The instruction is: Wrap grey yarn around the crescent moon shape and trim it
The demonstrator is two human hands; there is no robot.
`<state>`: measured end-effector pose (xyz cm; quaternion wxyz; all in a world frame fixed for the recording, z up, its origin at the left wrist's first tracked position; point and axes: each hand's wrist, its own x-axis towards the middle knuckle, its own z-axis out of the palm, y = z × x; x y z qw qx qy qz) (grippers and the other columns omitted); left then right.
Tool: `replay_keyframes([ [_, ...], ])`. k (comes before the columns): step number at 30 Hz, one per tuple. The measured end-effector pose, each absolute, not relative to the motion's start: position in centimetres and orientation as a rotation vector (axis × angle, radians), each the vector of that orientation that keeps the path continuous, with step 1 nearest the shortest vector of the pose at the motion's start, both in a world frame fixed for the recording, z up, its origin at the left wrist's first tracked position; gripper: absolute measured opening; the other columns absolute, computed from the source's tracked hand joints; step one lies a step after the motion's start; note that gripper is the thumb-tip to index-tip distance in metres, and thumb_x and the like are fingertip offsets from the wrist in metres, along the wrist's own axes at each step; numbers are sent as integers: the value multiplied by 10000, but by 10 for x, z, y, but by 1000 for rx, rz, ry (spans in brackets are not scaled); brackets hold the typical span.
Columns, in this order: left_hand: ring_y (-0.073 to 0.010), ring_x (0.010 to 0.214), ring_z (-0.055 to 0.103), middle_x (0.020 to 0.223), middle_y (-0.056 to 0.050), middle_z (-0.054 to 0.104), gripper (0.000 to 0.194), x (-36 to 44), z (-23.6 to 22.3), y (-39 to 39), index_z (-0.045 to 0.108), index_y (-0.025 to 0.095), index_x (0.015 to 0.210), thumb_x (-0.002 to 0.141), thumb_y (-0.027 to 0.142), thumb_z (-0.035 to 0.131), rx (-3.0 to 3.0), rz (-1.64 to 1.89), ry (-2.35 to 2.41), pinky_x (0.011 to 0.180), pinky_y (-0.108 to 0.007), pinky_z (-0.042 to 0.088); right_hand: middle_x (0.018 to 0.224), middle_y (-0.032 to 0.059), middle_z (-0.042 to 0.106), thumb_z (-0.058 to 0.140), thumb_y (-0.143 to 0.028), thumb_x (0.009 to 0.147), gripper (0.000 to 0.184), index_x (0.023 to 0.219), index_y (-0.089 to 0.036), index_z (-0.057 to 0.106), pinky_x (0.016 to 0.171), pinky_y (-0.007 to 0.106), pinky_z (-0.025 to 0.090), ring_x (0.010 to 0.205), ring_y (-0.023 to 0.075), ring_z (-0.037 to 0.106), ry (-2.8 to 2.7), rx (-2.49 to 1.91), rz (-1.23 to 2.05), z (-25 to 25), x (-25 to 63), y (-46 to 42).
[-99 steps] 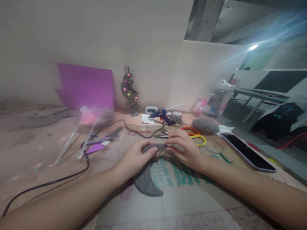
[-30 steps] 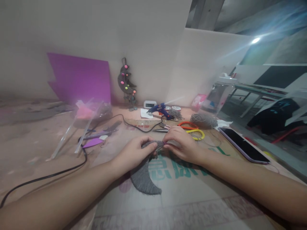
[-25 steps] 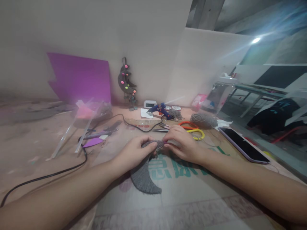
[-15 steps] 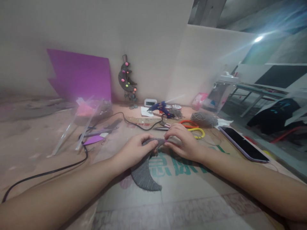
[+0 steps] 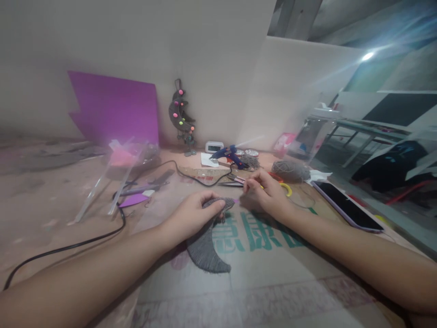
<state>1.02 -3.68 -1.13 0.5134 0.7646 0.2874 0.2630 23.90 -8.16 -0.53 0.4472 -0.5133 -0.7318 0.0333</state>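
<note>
A crescent moon shape wrapped in grey yarn (image 5: pixel 206 250) lies on the printed board, its upper end under my left hand (image 5: pixel 198 210). The thumb and fingers of that hand are closed round the wrapped upper part. A small purple tip (image 5: pixel 235 201) shows bare at the end of the crescent. Just right of this tip, raised and apart from it, is my right hand (image 5: pixel 266 193). Its fingers are curled together in a pinch; what they hold, if anything, is too fine to see. Behind that hand lie the scissors with a yellow handle (image 5: pixel 287 188), partly hidden.
A blue glue gun (image 5: pixel 230 154) stands near a white digital clock (image 5: pixel 214 146); its black cord (image 5: pixel 92 238) runs left. A grey yarn ball (image 5: pixel 290 170) and a phone (image 5: pixel 346 205) lie right. Left are glue sticks (image 5: pixel 120 191) and purple card (image 5: pixel 116 107). A decorated crescent (image 5: pixel 177 114) hangs behind.
My right hand has come away from the crescent's tip, moving slightly up and right, uncovering the purple end. My left hand and the crescent stay in place.
</note>
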Motion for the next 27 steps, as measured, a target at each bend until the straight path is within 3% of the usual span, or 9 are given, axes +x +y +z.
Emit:
replay_keyframes([
  [10,-171,745,626,746,-16,677,252,10,-9,-37,632,168,788,875,387,545,1857,637,691,712,-268,469,781,7,637,487,-200,937,23,915,-204,494,715,280,494,735,144,632,-1822,-1195,257,-11,236,-80],
  [17,-166,737,620,746,-13,670,235,10,-9,-39,621,170,796,874,380,552,1830,628,695,713,-269,467,782,7,627,517,-179,897,24,887,-200,521,699,277,490,734,145,616,-1843,-1219,181,-9,236,-81],
  [24,-162,744,619,750,-13,667,232,10,-12,-37,620,169,812,882,377,547,1825,648,658,719,-267,473,738,1,617,464,-49,796,175,778,-201,548,686,272,471,714,148,594,-1942,-1210,51,-7,236,-82],
  [27,-159,734,618,745,-8,667,226,10,-12,-37,621,170,817,881,375,549,1815,642,664,711,-262,471,751,-2,623,483,-96,842,123,849,-201,546,672,269,480,702,148,607,-1907,-1218,67,-9,236,-82],
])
